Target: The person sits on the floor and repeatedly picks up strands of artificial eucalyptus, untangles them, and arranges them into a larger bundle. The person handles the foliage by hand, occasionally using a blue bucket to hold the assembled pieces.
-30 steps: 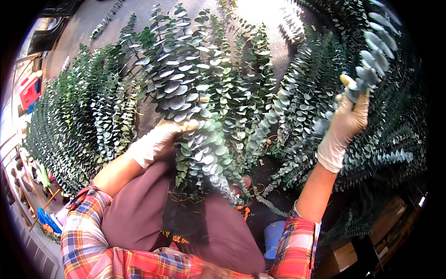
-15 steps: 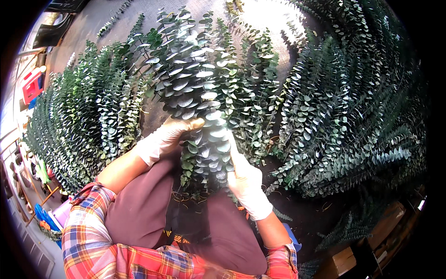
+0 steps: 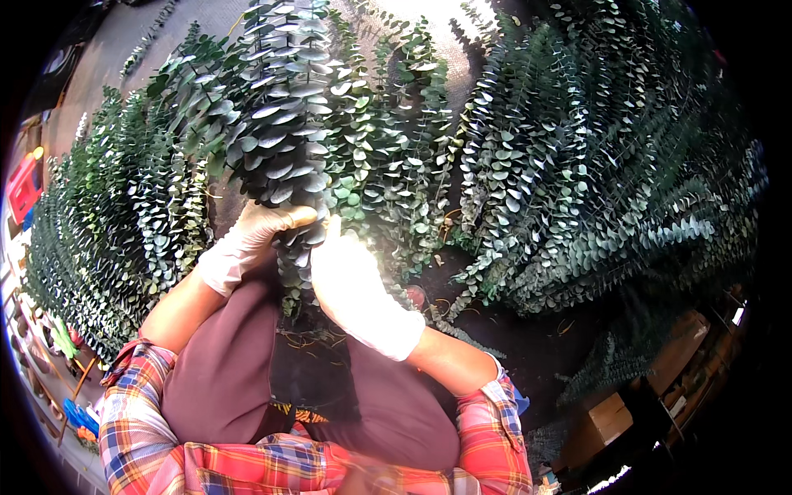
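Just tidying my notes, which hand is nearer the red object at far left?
Left. The left hand, gripping leafy stems, lies right of the red object; the right hand is beyond that, farther right.

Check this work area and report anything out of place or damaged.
One leafy sprig lies alone on the grey surface at upper left, apart from the leafy heap below it, so it looks stray. Glare washes out the right hand. No damage stands out on the bunch in the left hand.

a foliage workshop, judging by heaped round-leaved grey-green branches point(image 3: 544, 173), grey woven ground sheet point(image 3: 202, 41) and brown cardboard box point(image 3: 611, 419).
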A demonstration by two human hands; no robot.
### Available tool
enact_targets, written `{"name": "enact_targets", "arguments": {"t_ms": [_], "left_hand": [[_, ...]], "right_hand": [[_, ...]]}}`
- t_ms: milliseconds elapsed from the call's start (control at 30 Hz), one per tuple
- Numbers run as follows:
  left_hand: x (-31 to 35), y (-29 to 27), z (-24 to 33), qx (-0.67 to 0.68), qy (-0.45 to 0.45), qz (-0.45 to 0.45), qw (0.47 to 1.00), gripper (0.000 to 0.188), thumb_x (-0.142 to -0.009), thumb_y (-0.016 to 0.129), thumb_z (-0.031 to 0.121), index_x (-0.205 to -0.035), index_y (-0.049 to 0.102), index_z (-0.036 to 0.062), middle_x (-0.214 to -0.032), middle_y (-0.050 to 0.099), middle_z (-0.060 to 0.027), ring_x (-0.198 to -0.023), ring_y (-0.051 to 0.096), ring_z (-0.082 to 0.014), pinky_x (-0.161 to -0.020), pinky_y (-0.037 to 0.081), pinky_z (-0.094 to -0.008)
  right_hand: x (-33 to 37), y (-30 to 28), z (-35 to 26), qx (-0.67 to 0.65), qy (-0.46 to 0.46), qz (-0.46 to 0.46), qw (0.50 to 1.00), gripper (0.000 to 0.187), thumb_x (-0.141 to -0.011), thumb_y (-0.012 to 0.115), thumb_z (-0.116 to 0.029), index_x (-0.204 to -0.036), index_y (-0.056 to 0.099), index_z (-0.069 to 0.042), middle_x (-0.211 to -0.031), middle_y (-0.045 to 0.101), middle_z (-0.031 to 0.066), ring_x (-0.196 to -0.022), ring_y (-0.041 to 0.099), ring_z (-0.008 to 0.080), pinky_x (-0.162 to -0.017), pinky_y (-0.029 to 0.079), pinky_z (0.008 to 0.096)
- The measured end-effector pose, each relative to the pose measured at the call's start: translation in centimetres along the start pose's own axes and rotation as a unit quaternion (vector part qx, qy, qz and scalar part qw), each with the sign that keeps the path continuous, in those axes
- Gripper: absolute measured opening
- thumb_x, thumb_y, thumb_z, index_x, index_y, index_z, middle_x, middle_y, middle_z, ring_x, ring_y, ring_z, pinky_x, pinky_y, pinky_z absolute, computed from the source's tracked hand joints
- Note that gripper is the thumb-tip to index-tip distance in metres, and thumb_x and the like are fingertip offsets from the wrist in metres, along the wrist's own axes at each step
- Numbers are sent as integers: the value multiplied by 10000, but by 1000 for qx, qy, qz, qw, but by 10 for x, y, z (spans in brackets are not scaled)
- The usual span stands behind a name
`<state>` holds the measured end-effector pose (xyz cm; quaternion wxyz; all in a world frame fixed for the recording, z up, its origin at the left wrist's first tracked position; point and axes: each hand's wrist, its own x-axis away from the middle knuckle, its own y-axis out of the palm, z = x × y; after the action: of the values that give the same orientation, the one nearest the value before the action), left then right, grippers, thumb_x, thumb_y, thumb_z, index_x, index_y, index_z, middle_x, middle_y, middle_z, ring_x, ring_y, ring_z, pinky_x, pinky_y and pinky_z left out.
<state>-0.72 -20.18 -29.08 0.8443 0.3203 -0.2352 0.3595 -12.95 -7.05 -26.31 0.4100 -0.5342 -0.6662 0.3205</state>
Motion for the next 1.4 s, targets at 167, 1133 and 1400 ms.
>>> {"name": "enact_targets", "arguments": {"t_ms": [167,1133,1400], "left_hand": [[-1,4,1,117,-26,42,992,438,-841,641,109,-1258,546,15,-1140,644,-75,-1035,609,-160,-931,475,-312],[5,12,-10,60,-20,-121,991,534,-708,794,143,-1179,585,5,-1036,662,-74,-925,635,-158,-854,506,-300],[35,57,32,11,61,-159,985,440,-816,601,58,-1249,540,8,-1127,617,-62,-988,599,-165,-908,486,-312]], "right_hand": [[-11,-21,62,-226,-45,-6,973,429,-798,587,-115,-1198,549,37,-1126,615,210,-984,615,298,-849,504,369],[34,7,57,-592,160,130,779,395,-874,539,30,-1267,552,-9,-1211,589,97,-1117,550,169,-966,409,269],[83,-107,82,-759,155,228,589,341,-918,605,-160,-1251,584,-88,-1032,688,57,-732,613,53,-513,413,122]]}}
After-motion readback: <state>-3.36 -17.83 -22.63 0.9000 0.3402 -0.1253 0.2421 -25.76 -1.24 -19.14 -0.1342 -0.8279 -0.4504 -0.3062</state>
